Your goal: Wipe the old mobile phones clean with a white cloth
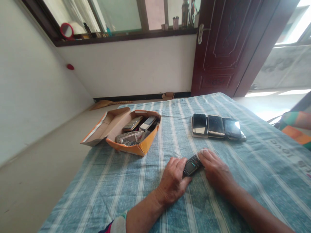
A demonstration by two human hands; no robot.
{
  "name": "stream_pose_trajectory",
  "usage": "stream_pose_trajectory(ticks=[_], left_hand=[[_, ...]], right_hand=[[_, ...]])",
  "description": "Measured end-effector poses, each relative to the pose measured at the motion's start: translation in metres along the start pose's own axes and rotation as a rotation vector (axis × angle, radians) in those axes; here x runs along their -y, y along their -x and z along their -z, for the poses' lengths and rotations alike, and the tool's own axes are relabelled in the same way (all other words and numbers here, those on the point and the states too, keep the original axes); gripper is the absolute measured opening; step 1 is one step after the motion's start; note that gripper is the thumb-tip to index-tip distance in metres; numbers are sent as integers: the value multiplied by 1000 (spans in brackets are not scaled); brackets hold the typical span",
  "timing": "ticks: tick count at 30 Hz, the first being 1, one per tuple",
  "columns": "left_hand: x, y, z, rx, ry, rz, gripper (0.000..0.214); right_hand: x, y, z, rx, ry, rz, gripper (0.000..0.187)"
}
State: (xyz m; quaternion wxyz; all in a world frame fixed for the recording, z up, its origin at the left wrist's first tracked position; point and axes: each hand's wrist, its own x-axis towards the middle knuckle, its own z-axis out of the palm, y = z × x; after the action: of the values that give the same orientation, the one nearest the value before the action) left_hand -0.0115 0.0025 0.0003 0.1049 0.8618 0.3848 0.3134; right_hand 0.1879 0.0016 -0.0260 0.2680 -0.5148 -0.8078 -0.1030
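Note:
A dark keypad mobile phone (191, 165) lies tilted between my two hands, low over the striped cloth. My left hand (173, 178) is closed around its near left end, thumb below and fingers above. At the far right end, my right hand (215, 165) has its fingers pressed together on a small white cloth or tissue (198, 156), which touches the phone; most of this white piece is hidden under the fingers. Behind my right hand, several touchscreen phones lie in a row of low stacks, among them a black one (200, 123) and a gold-edged one (216, 125).
Left of my hands stands an open orange cardboard box (143, 147) with old phones inside, its lid (107, 126) folded out leftward. A blue-white striped cloth (145, 194) covers the surface. Beyond are a dark red door (218, 48) and a windowsill (128, 37) with small items.

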Motion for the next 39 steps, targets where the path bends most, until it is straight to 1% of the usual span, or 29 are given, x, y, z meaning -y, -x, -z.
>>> stream_pose_trajectory(ticks=[3, 6, 8, 10, 14, 20, 22, 24, 28, 31, 36, 39], left_hand=[[0, 0, 1, 3, 0, 3, 55], [-1, 1, 1, -1, -6, -17, 52], [-1, 1, 1, -7, -9, -35, 50], [-1, 1, 1, -12, -13, -43, 49], [-1, 0, 1, -10, -15, -33, 48], [0, 1, 0, -11, -29, -36, 54], [1, 2, 0, -9, -23, -33, 53], [1, 3, -1, -3, -13, -26, 51], [1, 3, -1, -10, -3, -34, 47], [0, 2, 0, -8, 7, -29, 46], [-2, 0, 2, 2, 5, -8, 45], [-1, 1, 1, 7, 3, -4, 46]], right_hand=[[1, -1, 2, -76, -33, 36, 33], [11, -1, 5, -145, -122, 157, 35], [20, -1, 6, -137, -177, 256, 32], [26, -1, 6, -94, -183, 298, 30], [24, -1, 4, -67, -133, 252, 30], [12, -1, 2, -97, -90, 113, 37], [14, -2, 4, -116, -124, 121, 39], [19, -2, 8, -130, -179, 172, 38], [31, -2, 11, -81, -248, 287, 32], [33, -1, 9, -63, -224, 262, 31], [24, -1, 5, -86, -146, 189, 34], [24, -1, 7, -77, -177, 206, 36]])
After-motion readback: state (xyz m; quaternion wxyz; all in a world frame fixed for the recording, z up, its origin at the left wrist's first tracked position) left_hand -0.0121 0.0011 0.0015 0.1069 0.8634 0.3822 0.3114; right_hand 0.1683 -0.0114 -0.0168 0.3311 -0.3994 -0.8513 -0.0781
